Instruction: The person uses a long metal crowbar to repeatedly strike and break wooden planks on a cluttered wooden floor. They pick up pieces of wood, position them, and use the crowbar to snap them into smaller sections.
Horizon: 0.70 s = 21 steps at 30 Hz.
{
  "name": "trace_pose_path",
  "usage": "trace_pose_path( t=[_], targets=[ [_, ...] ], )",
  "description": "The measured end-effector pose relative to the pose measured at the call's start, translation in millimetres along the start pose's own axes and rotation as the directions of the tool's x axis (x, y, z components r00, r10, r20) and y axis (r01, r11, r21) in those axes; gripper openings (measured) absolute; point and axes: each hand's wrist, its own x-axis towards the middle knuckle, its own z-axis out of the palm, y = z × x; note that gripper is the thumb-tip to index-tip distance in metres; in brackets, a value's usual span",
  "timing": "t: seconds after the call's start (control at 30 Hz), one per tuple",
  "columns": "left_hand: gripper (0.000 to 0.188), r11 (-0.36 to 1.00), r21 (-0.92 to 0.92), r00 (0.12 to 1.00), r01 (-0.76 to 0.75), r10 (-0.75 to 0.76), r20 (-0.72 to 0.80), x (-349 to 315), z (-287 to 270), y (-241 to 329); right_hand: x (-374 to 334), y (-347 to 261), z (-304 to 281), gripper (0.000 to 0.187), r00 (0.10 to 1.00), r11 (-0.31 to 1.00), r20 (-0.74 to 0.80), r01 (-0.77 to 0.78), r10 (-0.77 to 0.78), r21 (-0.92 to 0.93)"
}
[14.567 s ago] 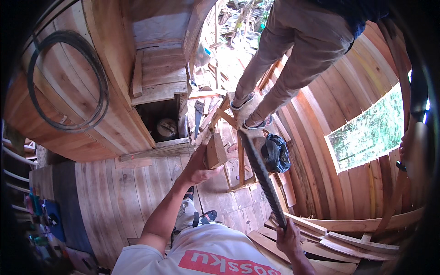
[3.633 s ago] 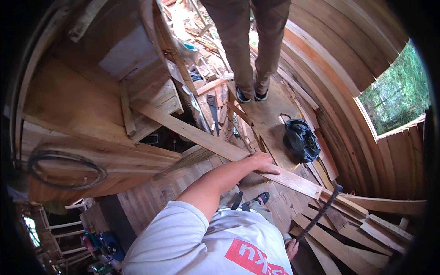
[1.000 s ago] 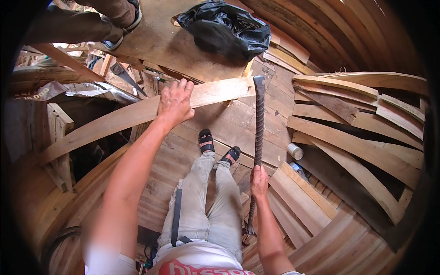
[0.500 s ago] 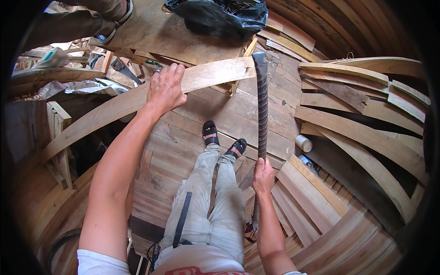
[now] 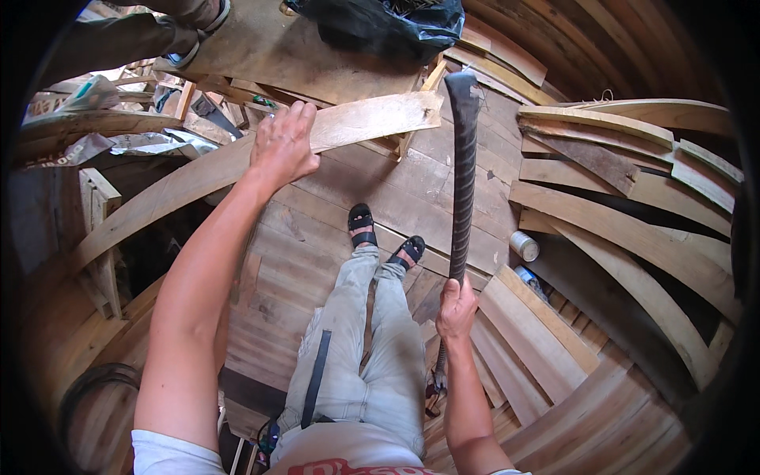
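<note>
My left hand (image 5: 283, 146) is closed over the upper edge of a long pale wooden plank (image 5: 372, 119). The plank runs from the lower left up to a squared end in the upper middle. In my right hand (image 5: 457, 309) is a dark ribbed metal bar (image 5: 465, 174), gripped along its lower part and held roughly upright. Its broad, flattened top stands just right of the plank's end, with a small gap showing between them. The bar's lower end passes behind my right wrist.
Curved boards (image 5: 633, 218) are stacked on the right, beside a metal can (image 5: 524, 246). A black plastic bag (image 5: 380, 32) lies on a wooden platform (image 5: 261, 55) ahead. Another person's legs (image 5: 119, 43) show at the far left. A coiled black hose or cable (image 5: 95, 388) lies lower left.
The bar's top has swung right, away from the plank's end, and tilted. My right hand has shifted slightly right with it. My left hand keeps its grip on the plank.
</note>
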Motion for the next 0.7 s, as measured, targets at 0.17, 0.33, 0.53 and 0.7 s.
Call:
trace_pose_path(
  t=[0.17, 0.33, 0.53, 0.7],
  targets=[
    [0.050, 0.999, -0.019, 0.999, -0.028, 0.027, -0.033, -1.3, -0.3, 2.8, 36.0, -1.6, 20.4, 0.032, 1.000, 0.999, -0.020, -0.005, 0.004, -0.051],
    [0.050, 1.000, 0.013, 1.000, 0.001, -0.001, -0.006, -2.3, 1.9, 1.4, 4.4, -5.4, -4.8, 0.040, 1.000, 1.000, -0.016, -0.006, 0.006, 0.017],
    [0.051, 0.998, 0.013, 0.994, -0.057, 0.058, -0.093, 0.8, 4.8, 2.9, 25.7, 8.0, 23.7, 0.029, 0.999, 1.000, -0.045, 0.015, -0.015, -0.007],
    [0.049, 1.000, 0.010, 0.999, -0.026, 0.026, -0.028, -2.2, 7.6, 1.8, 31.3, -1.9, 11.5, 0.034, 1.000, 1.000, -0.028, -0.003, 0.004, 0.019]
  ],
)
